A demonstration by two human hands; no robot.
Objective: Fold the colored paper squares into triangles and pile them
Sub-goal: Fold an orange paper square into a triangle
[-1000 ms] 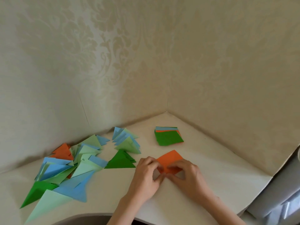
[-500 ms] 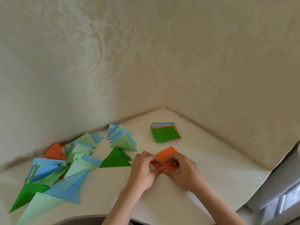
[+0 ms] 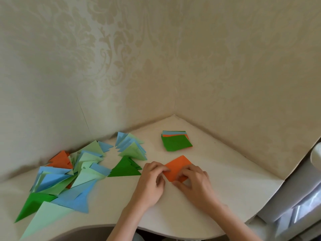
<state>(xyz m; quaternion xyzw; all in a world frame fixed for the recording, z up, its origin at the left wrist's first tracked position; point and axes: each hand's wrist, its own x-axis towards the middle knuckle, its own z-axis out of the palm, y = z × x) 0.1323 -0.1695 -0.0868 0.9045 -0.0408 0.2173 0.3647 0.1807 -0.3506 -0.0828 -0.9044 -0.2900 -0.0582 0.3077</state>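
nowhere any readable writing, brand or label: plain colored paper, pale table (image 3: 217, 197), patterned wallpaper (image 3: 121, 66).

near the table's middle, orange paper square (image 3: 176, 168) lying flat, near corner hidden under fingers. left hand (image 3: 151, 181) at its left corner, fingers curled, tips pressing down on the paper's edge. right hand (image 3: 192, 181) over the near right edge, fingers bent, thumb tucked under toward the lower corner; pinching or only pressing, cannot tell, fold itself covered. both forearms cut off at the bottom edge.

beyond the orange sheet, well apart toward the wall corner, stack of unfolded squares (image 3: 176, 140), green on top, orange and blue edges peeking out behind. left of the hands, dark green triangle (image 3: 126, 168), just beside a small cluster of light green and blue triangles (image 3: 131, 145). farther left, big loose pile of folded triangles (image 3: 60, 180) in blue, light green, orange, dark green; nearest pieces blurred and partly cut off at the lower left. at the right edge, grey furniture and a white rim, hard to make out.

compared with half a second ago: hands slightly farther apart, more orange showing between them; stack and triangles lying as before.
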